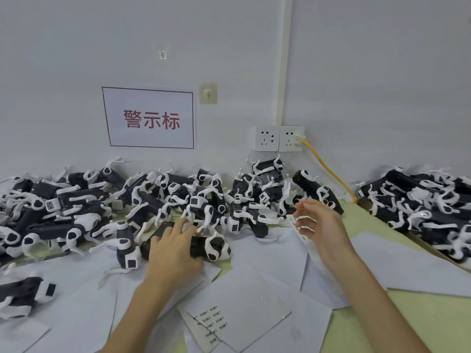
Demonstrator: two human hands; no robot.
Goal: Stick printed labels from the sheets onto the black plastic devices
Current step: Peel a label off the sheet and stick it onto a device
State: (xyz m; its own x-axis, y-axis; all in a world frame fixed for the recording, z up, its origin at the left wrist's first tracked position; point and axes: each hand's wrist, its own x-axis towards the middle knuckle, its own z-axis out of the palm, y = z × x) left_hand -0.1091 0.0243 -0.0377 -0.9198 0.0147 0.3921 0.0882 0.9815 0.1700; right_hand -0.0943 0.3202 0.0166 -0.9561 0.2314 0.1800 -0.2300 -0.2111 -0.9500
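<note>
**Now: two hands, one device held, two heaps around it**

Count first. Your left hand (175,250) lies over one black device (211,247) at the near edge of the main pile (127,200), fingers close together and curled over its top. Your right hand (322,226) hovers apart from it, fingers (303,207) spread and holding nothing you could name. Whether a label sits on a fingertip cannot be told.

Just under those fingers lies one strip (303,235) of printed labels. One more label sheet (211,324) lies near you, between your forearms. Blank sheets (76,301) overlap all across the front; they are too layered to count.

You have two heaps of devices, each too many to count. The main pile runs along the wall, and a second pile (420,205) sits to your right. One lone device (23,294) lies at your far left.

On the wall are one sign (150,118), two hooks (163,54) (208,93) and two sockets (266,138) (290,138). One yellow cable (328,169) drops between the heaps.

As for room, bare table (382,327) shows on your right, in front of the second pile. The paper-covered front is open too.
</note>
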